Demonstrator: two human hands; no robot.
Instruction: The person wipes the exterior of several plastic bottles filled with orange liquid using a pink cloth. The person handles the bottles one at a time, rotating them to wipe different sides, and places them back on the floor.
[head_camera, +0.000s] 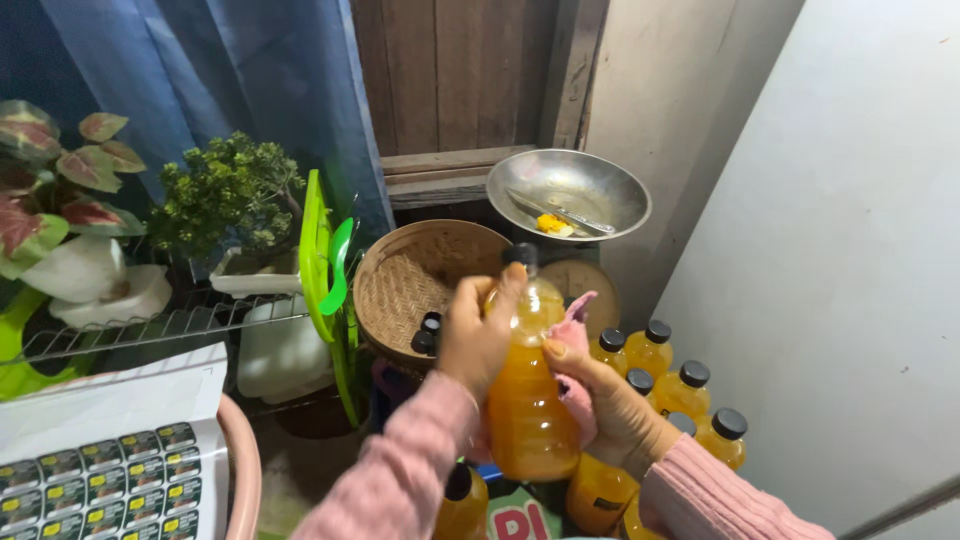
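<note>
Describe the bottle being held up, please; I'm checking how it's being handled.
The bottle is clear plastic by the look of it, filled nearly to the neck with cloudy orange liquid and closed with a black cap. It is held upright in the air above other capped bottles of the same kind. The left hand wraps its upper part, thumb across the front. The right hand presses a pink cloth against its right side. No label shows on it.

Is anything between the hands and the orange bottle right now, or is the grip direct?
The left hand grips the bottle directly by its upper part, skin on plastic. The right hand does not: a pink cloth lies between its palm and the bottle's side. Nothing else intervenes.
</note>
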